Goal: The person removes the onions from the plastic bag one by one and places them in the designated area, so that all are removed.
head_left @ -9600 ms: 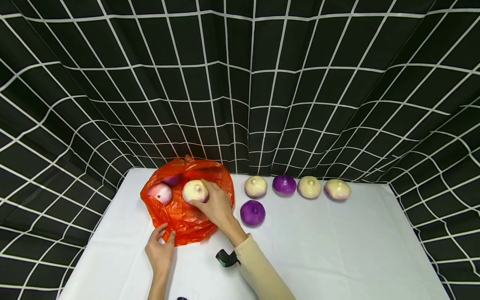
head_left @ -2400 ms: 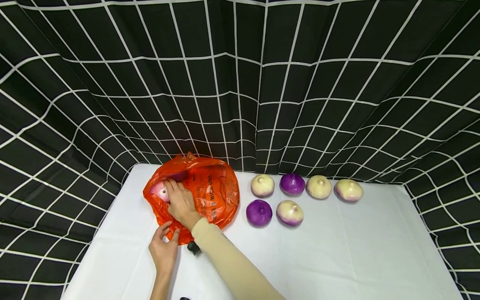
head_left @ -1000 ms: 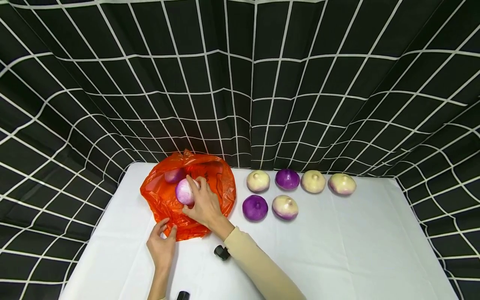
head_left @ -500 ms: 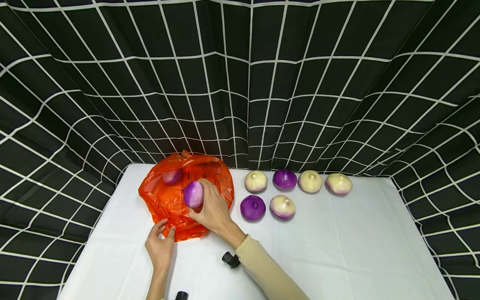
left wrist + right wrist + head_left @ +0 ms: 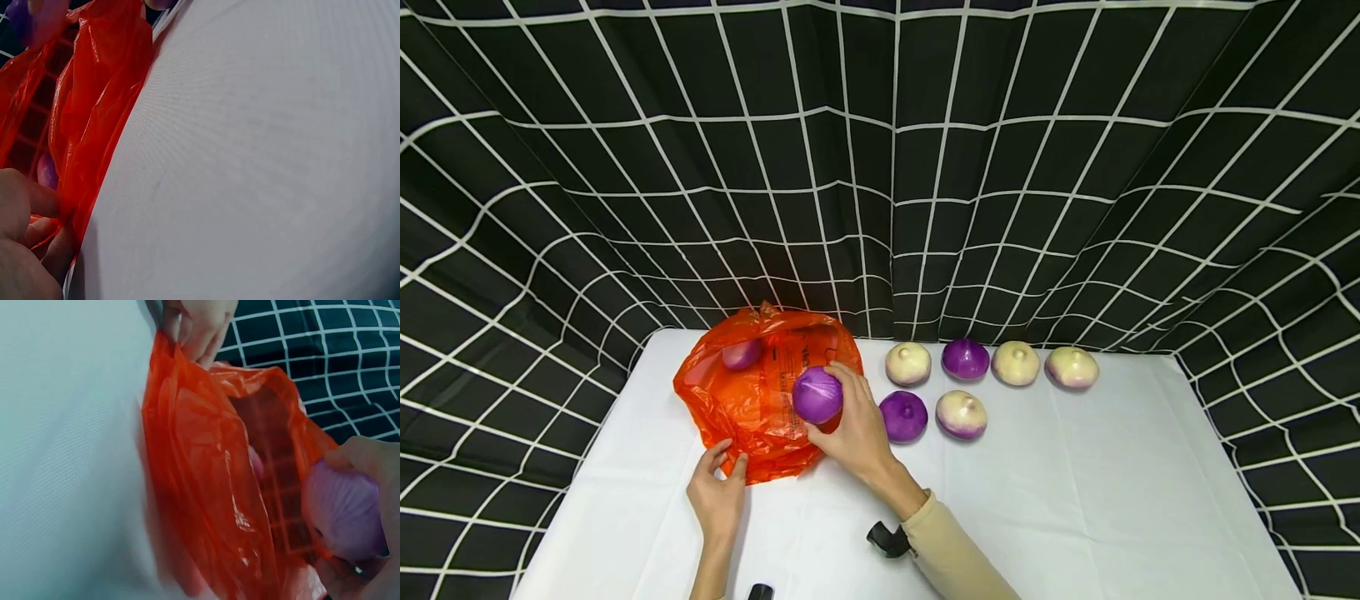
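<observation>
A purple onion (image 5: 817,395) is gripped by my right hand (image 5: 859,429) above the right side of the red plastic bag (image 5: 730,408). In the right wrist view the same onion (image 5: 344,509) sits between thumb and fingers, just outside the bag's mouth. My left hand (image 5: 718,496) pinches the bag's near edge; the left wrist view shows its fingers (image 5: 44,200) on the red plastic. Inside the bag, at the back left, lies another purple-pink onion (image 5: 742,355). The bag's mouth gapes upward, and dark print shows on its inner side.
Right of the bag, a back row holds a pale onion (image 5: 908,364), a purple one (image 5: 966,359) and two more pale ones (image 5: 1017,363). In front of them sit a purple onion (image 5: 903,417) and a pale one (image 5: 962,415). A black grid curtain (image 5: 880,208) stands behind the white table (image 5: 1075,500).
Since the oldest frame, a pale onion has joined the front row. My right hand then took the purple onion from the bag and moved it right. My left hand stays at the bag's edge.
</observation>
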